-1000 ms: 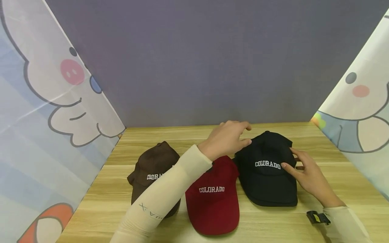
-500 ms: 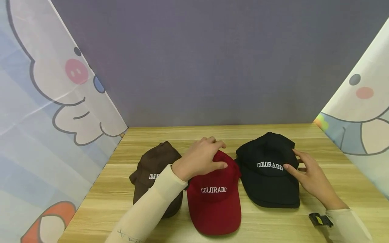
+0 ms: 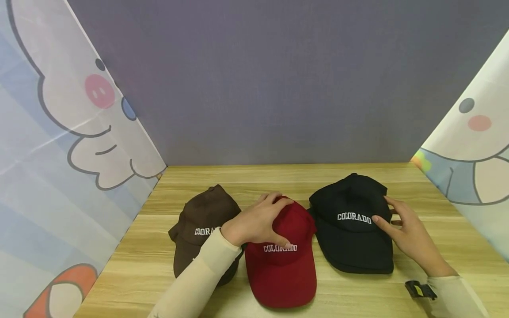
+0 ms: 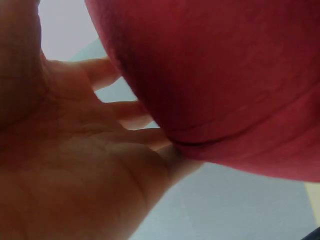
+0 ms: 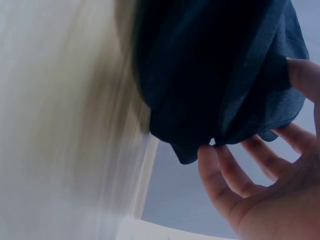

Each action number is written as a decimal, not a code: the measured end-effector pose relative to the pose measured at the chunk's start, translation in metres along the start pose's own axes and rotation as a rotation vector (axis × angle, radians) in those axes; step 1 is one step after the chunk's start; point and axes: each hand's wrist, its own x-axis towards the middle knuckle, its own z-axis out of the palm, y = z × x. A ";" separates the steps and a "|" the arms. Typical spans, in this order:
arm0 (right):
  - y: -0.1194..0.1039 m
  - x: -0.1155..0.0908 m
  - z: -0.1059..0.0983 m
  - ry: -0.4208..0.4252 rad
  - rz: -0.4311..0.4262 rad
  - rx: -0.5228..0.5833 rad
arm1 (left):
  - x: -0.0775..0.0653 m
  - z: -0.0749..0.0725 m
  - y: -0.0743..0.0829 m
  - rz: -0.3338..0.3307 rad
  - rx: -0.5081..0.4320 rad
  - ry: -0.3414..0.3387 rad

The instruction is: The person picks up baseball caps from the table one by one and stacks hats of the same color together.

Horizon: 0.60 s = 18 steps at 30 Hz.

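Note:
Three baseball caps with white COLORADO lettering lie in a row in the head view. My left hand (image 3: 256,221) is over the left side of the red cap (image 3: 280,280), thumb across its lettering and fingers reaching behind the crown. In the left wrist view those fingers (image 4: 132,112) run behind the red fabric, fairly straight. At the right, my right hand (image 3: 409,234) holds the side of the black cap (image 3: 351,249), thumb on the front. The right wrist view shows fingers (image 5: 262,157) along its lower edge. My left forearm partly covers the brown cap (image 3: 203,207).
The caps lie on a light wood-grain table (image 3: 135,265). Behind it stands a grey panel (image 3: 278,88). Cartoon-printed sheets (image 3: 51,176) close off the left and right sides. A black strap piece (image 3: 420,289) is at my right wrist.
My left hand has moved left from beside the black cap and come down onto the red cap. My right hand has stayed on the black cap. The view has shifted slightly.

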 end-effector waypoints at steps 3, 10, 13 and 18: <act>0.001 -0.001 -0.001 0.016 -0.011 -0.010 | 0.002 0.002 -0.002 0.012 -0.024 0.012; -0.003 -0.003 -0.005 0.060 -0.020 -0.063 | 0.011 0.003 -0.006 0.051 -0.070 0.011; -0.009 0.000 -0.004 0.087 -0.016 -0.079 | 0.013 0.002 -0.009 0.058 -0.082 0.007; -0.020 0.010 -0.002 0.195 -0.085 -0.116 | 0.010 -0.009 -0.015 0.047 -0.113 0.048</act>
